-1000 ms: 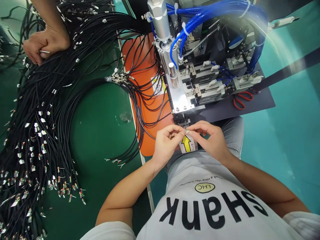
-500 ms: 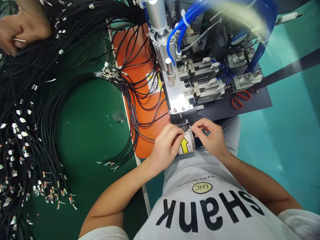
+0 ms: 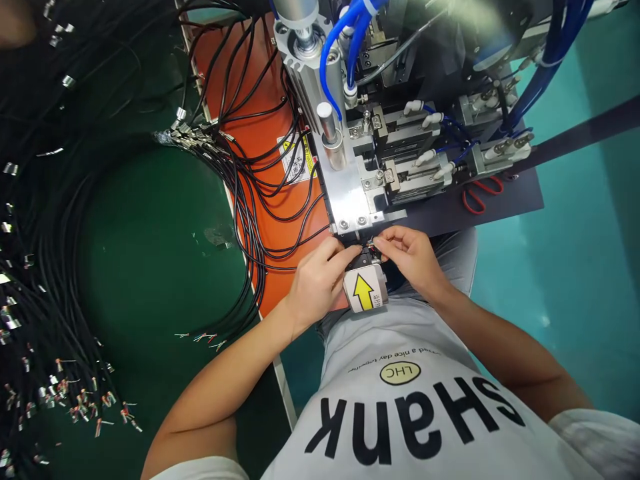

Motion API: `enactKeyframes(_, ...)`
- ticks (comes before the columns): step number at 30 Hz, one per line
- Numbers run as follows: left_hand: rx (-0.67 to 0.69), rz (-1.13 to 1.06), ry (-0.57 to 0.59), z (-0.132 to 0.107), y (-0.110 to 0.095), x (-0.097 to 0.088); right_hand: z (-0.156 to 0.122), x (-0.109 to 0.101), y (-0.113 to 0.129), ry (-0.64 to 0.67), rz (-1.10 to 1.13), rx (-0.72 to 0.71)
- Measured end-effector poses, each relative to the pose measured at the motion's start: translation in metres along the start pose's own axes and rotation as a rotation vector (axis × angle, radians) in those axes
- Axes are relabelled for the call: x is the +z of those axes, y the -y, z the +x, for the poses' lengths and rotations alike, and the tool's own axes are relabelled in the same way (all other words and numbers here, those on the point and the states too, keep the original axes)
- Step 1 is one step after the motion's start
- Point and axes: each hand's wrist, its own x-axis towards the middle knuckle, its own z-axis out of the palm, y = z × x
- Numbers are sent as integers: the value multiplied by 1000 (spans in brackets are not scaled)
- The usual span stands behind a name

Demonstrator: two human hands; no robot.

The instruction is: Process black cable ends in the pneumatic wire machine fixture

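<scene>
Both my hands work at the front end of a metal pneumatic machine (image 3: 345,193), on either side of its black track (image 3: 357,260). My left hand (image 3: 317,277) is closed, thumb and forefinger pressed together at the track's left side; what they hold is hidden. A black cable (image 3: 283,268) runs up to this hand and passes out of sight. My right hand (image 3: 413,260) pinches at the track's right side, where a tiny shiny part shows at the fingertips, too small to name. Just below is a metal block with a yellow arrow label (image 3: 364,292).
An orange board (image 3: 280,293) carries looped black cables (image 3: 245,220) left of the machine. More cables with stripped ends (image 3: 75,400) hang over the green table (image 3: 150,253). Red-handled scissors (image 3: 474,200) lie on the right. Another person's blurred hand (image 3: 15,23) shows top left.
My hands have shifted slightly forward, from over the arrow-labelled block to the track above it, uncovering more of the label. The view has shifted, and the other person's hand is mostly out of frame.
</scene>
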Motion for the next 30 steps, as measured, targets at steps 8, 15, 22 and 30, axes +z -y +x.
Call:
enactKeyframes(8, 42, 41, 21, 4, 2, -1, 0, -1, 2, 13, 5, 3)
enactKeyframes(15, 38, 42, 24, 3, 3, 0, 0, 0, 3, 16, 7, -11)
enactKeyframes(22, 32, 51, 37, 2, 3, 1, 1, 0, 3, 12, 13, 2)
enactKeyframes(30, 94, 131, 61, 4, 3, -1, 3, -1, 1, 50, 0, 40)
